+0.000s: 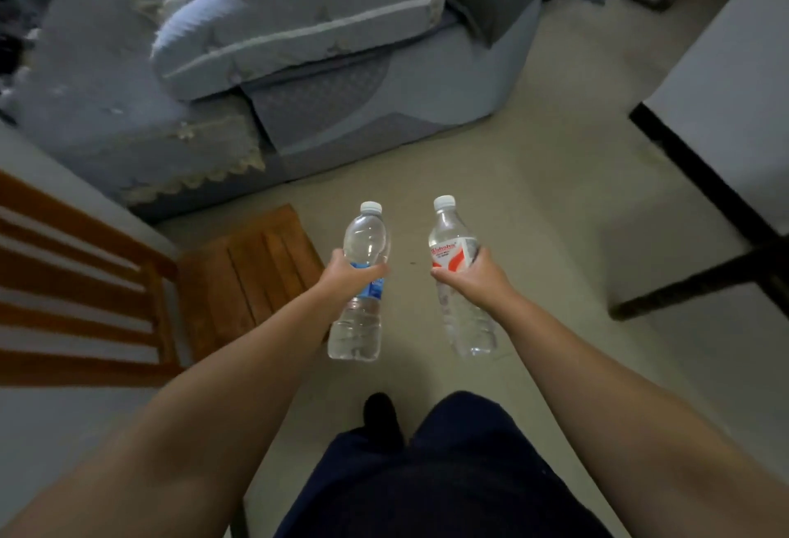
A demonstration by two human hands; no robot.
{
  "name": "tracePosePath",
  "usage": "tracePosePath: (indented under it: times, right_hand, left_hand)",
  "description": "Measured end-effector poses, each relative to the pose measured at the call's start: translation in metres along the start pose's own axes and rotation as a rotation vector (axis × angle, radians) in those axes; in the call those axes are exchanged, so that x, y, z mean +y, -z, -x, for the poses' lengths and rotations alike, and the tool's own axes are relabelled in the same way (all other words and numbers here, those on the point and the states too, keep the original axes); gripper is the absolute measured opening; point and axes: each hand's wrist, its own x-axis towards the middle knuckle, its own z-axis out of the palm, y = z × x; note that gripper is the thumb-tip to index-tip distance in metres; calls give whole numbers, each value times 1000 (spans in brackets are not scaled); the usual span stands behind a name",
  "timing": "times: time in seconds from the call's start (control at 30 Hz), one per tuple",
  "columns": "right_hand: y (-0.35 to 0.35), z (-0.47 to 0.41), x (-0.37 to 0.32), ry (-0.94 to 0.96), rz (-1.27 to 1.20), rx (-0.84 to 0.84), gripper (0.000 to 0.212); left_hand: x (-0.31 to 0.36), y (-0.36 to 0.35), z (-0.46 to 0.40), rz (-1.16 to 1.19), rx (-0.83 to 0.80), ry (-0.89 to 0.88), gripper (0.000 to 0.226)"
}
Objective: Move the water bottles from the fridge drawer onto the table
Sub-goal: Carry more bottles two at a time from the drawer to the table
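My left hand (350,275) grips a clear water bottle with a blue label (366,239) around its middle, held upright with its white cap away from me. A second clear bottle with a red and white label (452,239) is held the same way by my right hand (474,277). Both bottles hang over the floor in front of me, a short gap between them. A white table with a black frame (726,81) fills the right edge. The fridge drawer is out of view.
A wooden chair (243,277) stands at the left, its slatted back (77,281) nearer me. A grey sofa with cushions (299,46) lies ahead. Beige floor (533,196) runs between sofa and table. My dark trouser legs (448,473) show below.
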Motion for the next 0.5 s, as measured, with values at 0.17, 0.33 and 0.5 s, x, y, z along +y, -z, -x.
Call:
tracePosePath:
  times: [0.17, 0.33, 0.5]
  right_hand:
    - [36, -33, -3, -94, -82, 113, 65]
    - [94, -88, 5, -173, -147, 243, 67]
    - [168, -154, 10, -208, -193, 309, 64]
  left_hand:
    - [54, -30, -42, -89, -112, -37, 71]
    - [128, -89, -85, -222, -252, -89, 73]
    - [210, -158, -133, -260, -304, -150, 69]
